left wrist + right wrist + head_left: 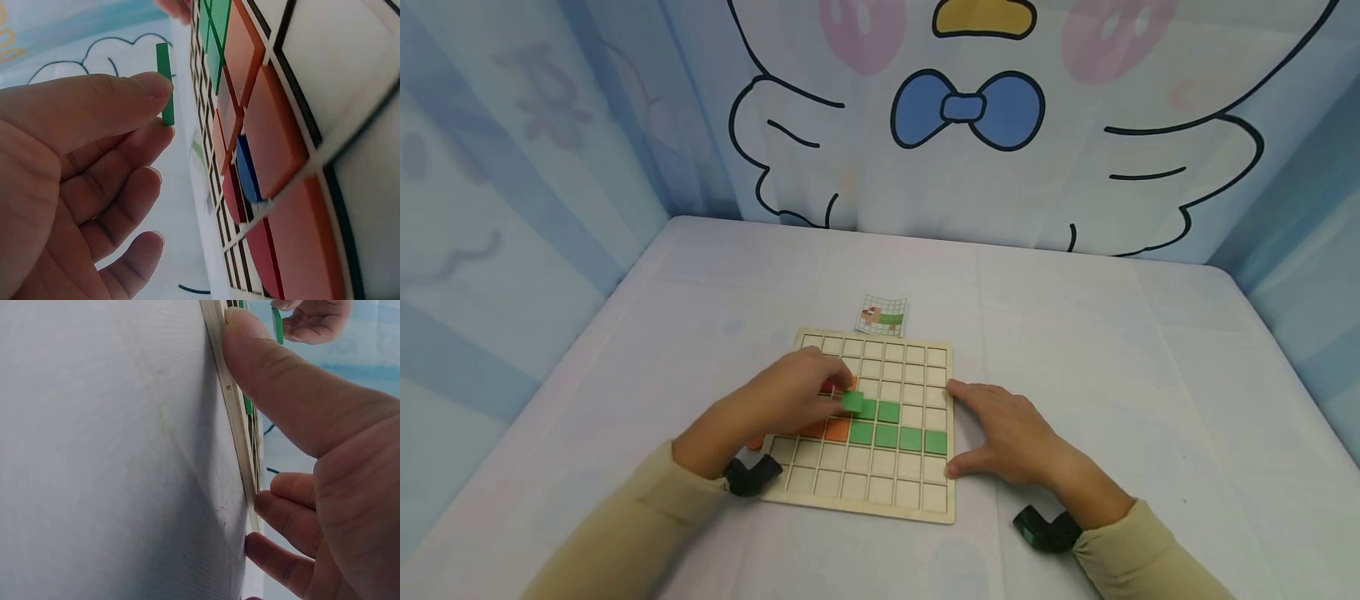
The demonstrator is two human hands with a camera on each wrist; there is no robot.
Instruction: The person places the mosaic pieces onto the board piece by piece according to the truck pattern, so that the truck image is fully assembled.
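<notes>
A wooden grid board [903,495] lies on the table, with green tiles [911,439] and orange tiles [838,429] set in its middle rows. Above it, my left hand [786,392] pinches one green square tile [164,59] between thumb and forefinger; the left wrist view shows this tile on edge, off the board. Red and blue tiles [248,169] also sit in the grid there, partly hidden by the hand in the head view. My right hand [1011,437] rests against the board's right edge, thumb and fingers spread along it.
A small picture card [882,317] with a coloured grid pattern lies just beyond the board's far edge. An orange piece [756,442] shows at the left edge, under my left wrist. Printed curtains [970,183] stand behind the white table [1112,375] and at its sides.
</notes>
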